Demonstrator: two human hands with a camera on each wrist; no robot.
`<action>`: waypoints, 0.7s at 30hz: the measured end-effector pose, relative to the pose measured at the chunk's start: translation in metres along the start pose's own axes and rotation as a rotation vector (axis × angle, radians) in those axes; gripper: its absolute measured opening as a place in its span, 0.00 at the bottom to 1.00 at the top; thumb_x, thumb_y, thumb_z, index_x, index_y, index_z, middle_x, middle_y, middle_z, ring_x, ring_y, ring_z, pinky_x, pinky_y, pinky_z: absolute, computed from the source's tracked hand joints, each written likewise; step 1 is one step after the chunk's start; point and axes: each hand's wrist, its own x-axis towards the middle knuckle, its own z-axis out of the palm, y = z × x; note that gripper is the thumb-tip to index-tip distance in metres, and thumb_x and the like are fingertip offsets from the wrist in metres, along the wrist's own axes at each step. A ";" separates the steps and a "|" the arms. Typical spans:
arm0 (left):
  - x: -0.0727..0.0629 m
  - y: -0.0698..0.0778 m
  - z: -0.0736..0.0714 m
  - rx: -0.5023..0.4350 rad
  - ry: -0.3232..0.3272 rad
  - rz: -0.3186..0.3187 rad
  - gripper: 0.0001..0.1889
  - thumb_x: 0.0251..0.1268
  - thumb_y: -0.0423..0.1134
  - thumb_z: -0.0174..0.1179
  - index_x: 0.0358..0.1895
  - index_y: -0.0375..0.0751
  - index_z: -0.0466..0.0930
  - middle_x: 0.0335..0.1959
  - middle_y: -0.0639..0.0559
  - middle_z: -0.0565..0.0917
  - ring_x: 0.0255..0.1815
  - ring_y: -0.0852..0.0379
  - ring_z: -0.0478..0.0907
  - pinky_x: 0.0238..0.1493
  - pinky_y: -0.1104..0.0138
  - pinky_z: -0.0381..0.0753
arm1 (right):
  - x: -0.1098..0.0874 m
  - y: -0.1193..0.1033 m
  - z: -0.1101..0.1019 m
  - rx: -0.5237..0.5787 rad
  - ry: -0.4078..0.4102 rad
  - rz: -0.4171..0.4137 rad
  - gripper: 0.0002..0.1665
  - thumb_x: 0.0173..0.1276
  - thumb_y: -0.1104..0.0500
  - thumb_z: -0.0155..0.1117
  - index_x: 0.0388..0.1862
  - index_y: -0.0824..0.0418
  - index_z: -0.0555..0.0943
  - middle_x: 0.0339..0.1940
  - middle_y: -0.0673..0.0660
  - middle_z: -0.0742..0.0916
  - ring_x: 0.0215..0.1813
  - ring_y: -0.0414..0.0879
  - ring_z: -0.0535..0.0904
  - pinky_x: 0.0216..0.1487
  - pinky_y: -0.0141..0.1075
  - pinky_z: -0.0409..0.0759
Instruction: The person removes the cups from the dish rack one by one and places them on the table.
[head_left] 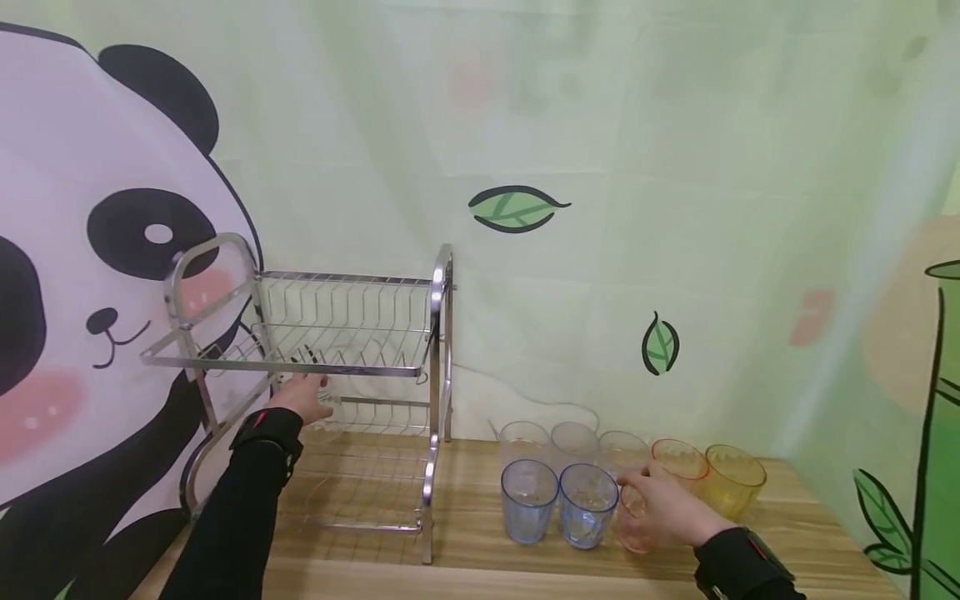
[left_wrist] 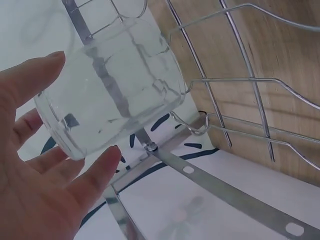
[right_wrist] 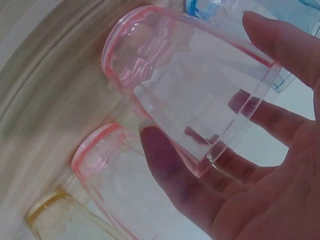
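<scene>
My left hand (head_left: pixel 300 398) reaches into the metal dish rack (head_left: pixel 433 333), under its top shelf. In the left wrist view, a clear glass (left_wrist: pixel 135 75) lies tilted against the rack wires. My spread fingers and thumb stand round its near end, fingertips right at its sides. Farther right, my right hand (head_left: pixel 671 500) is over a pink-tinted glass (head_left: pixel 633 533) on the wooden table (head_left: pixel 465 542). The right wrist view shows my thumb and index finger on opposite sides of this glass (right_wrist: pixel 165 65). The other fingertips show through its wall.
Two blue glasses (head_left: pixel 528 504) stand left of my right hand. Several clear glasses (head_left: pixel 525 440) stand behind them. A red-rimmed glass (head_left: pixel 678 458) and a yellow glass (head_left: pixel 735 492) stand to the right. A panda-print backdrop (head_left: pixel 360 167) hangs behind the table.
</scene>
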 end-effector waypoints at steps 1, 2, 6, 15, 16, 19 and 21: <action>0.001 0.000 0.001 0.012 0.009 0.000 0.28 0.62 0.37 0.65 0.61 0.26 0.69 0.58 0.22 0.67 0.57 0.27 0.67 0.53 0.41 0.72 | 0.000 -0.002 0.001 0.001 0.010 0.019 0.30 0.51 0.58 0.78 0.53 0.63 0.80 0.45 0.61 0.77 0.46 0.54 0.75 0.46 0.51 0.78; 0.003 0.000 0.003 0.024 0.020 0.000 0.28 0.61 0.37 0.65 0.61 0.26 0.69 0.58 0.22 0.68 0.57 0.27 0.67 0.53 0.41 0.72 | 0.000 -0.003 0.001 0.000 0.020 0.035 0.31 0.50 0.58 0.79 0.54 0.64 0.80 0.45 0.61 0.77 0.46 0.55 0.75 0.46 0.52 0.78; 0.007 -0.001 0.010 0.074 0.059 -0.015 0.32 0.60 0.36 0.66 0.65 0.26 0.66 0.61 0.20 0.65 0.60 0.25 0.64 0.57 0.39 0.68 | 0.000 -0.005 0.005 -0.013 0.065 0.063 0.33 0.47 0.57 0.80 0.54 0.64 0.81 0.43 0.61 0.78 0.45 0.55 0.76 0.45 0.52 0.79; 0.007 0.002 0.014 0.080 0.056 -0.007 0.37 0.56 0.39 0.68 0.68 0.29 0.65 0.61 0.17 0.63 0.61 0.23 0.61 0.54 0.37 0.69 | -0.001 -0.010 0.014 -0.046 0.141 0.073 0.34 0.46 0.57 0.80 0.54 0.63 0.81 0.44 0.61 0.76 0.48 0.56 0.75 0.44 0.52 0.78; 0.007 0.002 0.014 0.069 0.045 -0.013 0.37 0.56 0.39 0.68 0.68 0.30 0.65 0.61 0.17 0.63 0.59 0.23 0.64 0.53 0.37 0.70 | -0.002 -0.010 0.014 -0.045 0.138 0.085 0.34 0.46 0.57 0.80 0.55 0.62 0.81 0.45 0.61 0.76 0.49 0.57 0.74 0.43 0.53 0.78; 0.004 0.004 0.014 0.041 0.015 -0.033 0.37 0.59 0.39 0.67 0.70 0.32 0.62 0.60 0.18 0.63 0.53 0.24 0.69 0.49 0.38 0.73 | -0.004 -0.010 0.015 -0.041 0.129 0.108 0.37 0.47 0.56 0.79 0.58 0.61 0.79 0.49 0.62 0.75 0.51 0.58 0.73 0.39 0.53 0.79; 0.001 0.006 0.013 0.023 -0.005 -0.039 0.38 0.61 0.39 0.66 0.71 0.32 0.59 0.60 0.19 0.63 0.49 0.25 0.72 0.45 0.39 0.74 | -0.007 -0.010 0.015 -0.049 0.121 0.115 0.42 0.46 0.53 0.81 0.61 0.61 0.77 0.54 0.67 0.74 0.55 0.64 0.72 0.39 0.57 0.79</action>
